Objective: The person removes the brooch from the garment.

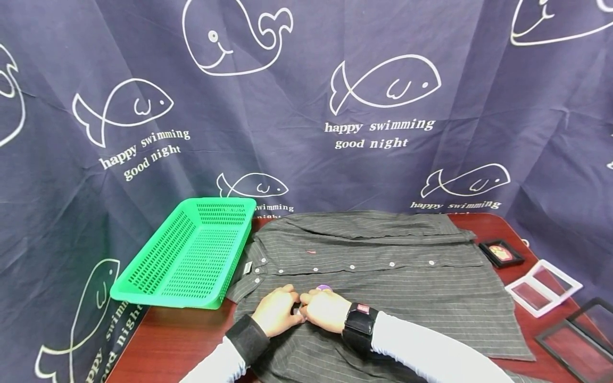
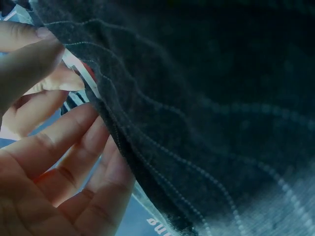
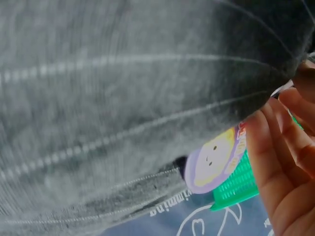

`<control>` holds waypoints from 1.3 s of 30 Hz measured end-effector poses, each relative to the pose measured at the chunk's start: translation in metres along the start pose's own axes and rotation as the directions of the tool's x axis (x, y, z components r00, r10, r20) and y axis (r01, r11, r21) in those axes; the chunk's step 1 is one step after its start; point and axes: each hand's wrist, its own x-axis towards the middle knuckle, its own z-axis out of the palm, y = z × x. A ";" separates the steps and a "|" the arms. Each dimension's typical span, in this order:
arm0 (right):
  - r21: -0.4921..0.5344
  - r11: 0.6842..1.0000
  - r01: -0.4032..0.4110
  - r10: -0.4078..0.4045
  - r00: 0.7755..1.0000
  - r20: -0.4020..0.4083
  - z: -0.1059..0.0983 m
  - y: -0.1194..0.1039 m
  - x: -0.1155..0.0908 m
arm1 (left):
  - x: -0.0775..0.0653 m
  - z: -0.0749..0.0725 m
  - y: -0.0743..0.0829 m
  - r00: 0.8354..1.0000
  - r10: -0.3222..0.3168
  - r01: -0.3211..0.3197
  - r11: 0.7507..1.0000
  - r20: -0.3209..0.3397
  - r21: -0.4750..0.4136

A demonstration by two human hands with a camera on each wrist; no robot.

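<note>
Both left hand [image 1: 276, 310] and right hand [image 1: 328, 309] pinch pinstriped dark-grey button-up shirt [image 1: 397, 292] before me; purple-rimmed cartoon badge [image 3: 215, 161] right beside right hand's fingers

That shirt [image 1: 431, 303] is dark grey with thin pale stripes, the disc [image 3: 214, 160] purple and yellow, the basket [image 1: 225, 211] green, the desk [image 1: 172, 340] reddish-brown, the curtain [image 1: 297, 106] blue with white fish.
</note>
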 end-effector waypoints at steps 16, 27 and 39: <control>-0.069 0.996 -0.052 0.058 0.994 0.090 -0.006 -0.008 0.005 | 0.000 0.006 -0.003 0.999 0.005 -0.005 1.000 -0.032 0.025; -0.084 0.996 -0.043 0.049 0.997 0.065 -0.006 -0.005 0.004 | 0.000 0.004 -0.002 1.000 0.002 -0.001 1.000 -0.024 0.026; 0.052 0.998 0.026 -0.022 0.998 -0.063 0.002 0.004 0.002 | 0.001 0.003 -0.002 0.999 0.026 -0.026 1.000 -0.025 0.003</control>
